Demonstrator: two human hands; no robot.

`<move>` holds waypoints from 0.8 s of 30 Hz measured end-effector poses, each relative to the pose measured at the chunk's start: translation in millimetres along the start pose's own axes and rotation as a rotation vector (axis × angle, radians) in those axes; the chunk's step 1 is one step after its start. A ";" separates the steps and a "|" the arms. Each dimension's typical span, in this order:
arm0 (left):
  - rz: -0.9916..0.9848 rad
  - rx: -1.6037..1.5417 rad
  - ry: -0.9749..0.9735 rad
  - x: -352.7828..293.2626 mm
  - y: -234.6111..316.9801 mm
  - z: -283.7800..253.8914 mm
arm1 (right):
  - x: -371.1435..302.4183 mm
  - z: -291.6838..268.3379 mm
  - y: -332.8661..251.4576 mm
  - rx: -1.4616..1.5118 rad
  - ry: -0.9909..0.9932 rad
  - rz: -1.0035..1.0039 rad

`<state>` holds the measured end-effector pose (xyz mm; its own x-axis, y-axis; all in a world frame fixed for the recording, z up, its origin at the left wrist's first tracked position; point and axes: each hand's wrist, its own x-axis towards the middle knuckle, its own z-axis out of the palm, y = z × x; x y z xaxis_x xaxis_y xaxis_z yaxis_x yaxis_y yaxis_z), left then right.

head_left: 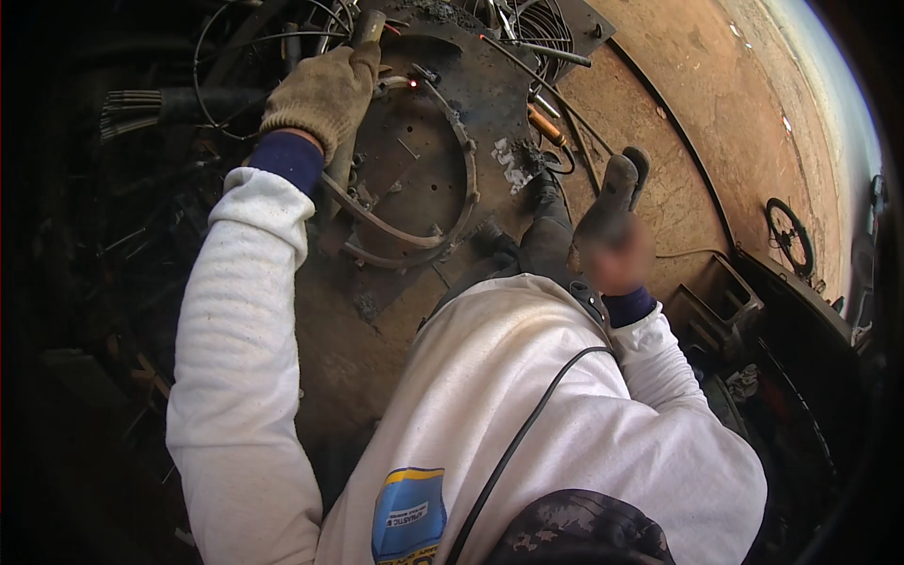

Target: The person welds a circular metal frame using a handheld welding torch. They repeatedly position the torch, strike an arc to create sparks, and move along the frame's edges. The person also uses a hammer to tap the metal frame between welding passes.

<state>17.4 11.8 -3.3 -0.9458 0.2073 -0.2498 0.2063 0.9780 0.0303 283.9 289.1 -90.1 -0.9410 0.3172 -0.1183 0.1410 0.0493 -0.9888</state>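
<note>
In a beige knit glove, my left hand (320, 99) is closed around a thick metal pipe (369, 26) whose rounded end stands out above the fingers. Beside it, a curved metal band (468, 155) forms a rough ring on a dark steel plate (400, 141). One joint of the band glows red. My right hand (617, 254) is blurred, at the right of my body, and closed around a dark grey welding electrode holder (607, 193). From its head a thin electrode (556, 94) reaches up and left; its tip glows red above the plate.
An orange-handled tool (546, 125) and a coiled wire rack (541, 33) lie at the plate's right. Bundled rods (132, 111) and loose wires crowd the dark left. A bicycle wheel (789, 237) stands far right. A black cable (527, 424) crosses my shirt.
</note>
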 end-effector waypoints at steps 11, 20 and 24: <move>0.116 0.001 0.007 -10.6 10.5 -17.5 | 3.4 -14.0 4.1 -0.077 0.005 -0.006; 0.043 -0.035 -0.014 -9.2 17.9 -18.9 | 8.9 -28.6 0.4 -0.008 0.045 -0.006; -0.058 -0.073 0.044 -12.1 10.7 -17.5 | 12.8 -42.1 -0.7 0.050 0.026 0.029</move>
<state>26.7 20.2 16.9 -0.9662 0.1493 -0.2101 0.1334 0.9872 0.0880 284.7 333.0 -87.1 -0.9283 0.3423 -0.1455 0.1521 -0.0074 -0.9883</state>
